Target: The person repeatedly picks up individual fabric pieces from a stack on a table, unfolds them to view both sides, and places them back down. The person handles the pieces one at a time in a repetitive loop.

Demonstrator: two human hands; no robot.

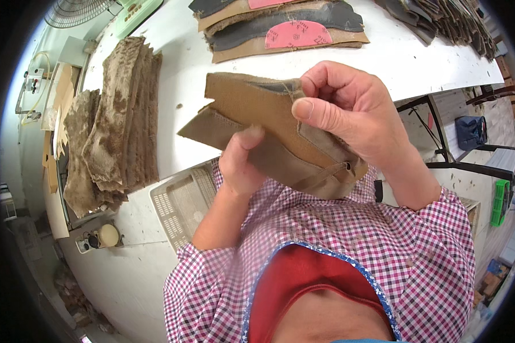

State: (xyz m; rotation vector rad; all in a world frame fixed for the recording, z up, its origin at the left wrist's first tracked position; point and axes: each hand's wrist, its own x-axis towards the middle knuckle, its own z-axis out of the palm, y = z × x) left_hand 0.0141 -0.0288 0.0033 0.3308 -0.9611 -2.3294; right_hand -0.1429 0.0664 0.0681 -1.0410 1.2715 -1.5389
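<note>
While my left hand (240, 167) clasps a tan-and-brown stitched flat piece (263, 114), thumb across its face, my right hand (357, 108) pinches its edge, over the near side of the white counter (183, 94).

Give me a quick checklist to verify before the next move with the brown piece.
1. Left hand has the piece, thumb on top: ok.
2. Right hand is at the piece's upper right edge: ok.
3. Edge free of loose threads: not ok, some show by the right thumb.
4. Underside undamaged: cannot tell, hidden.
5. Fur stack apart from both hands: ok, off to the left.
</note>
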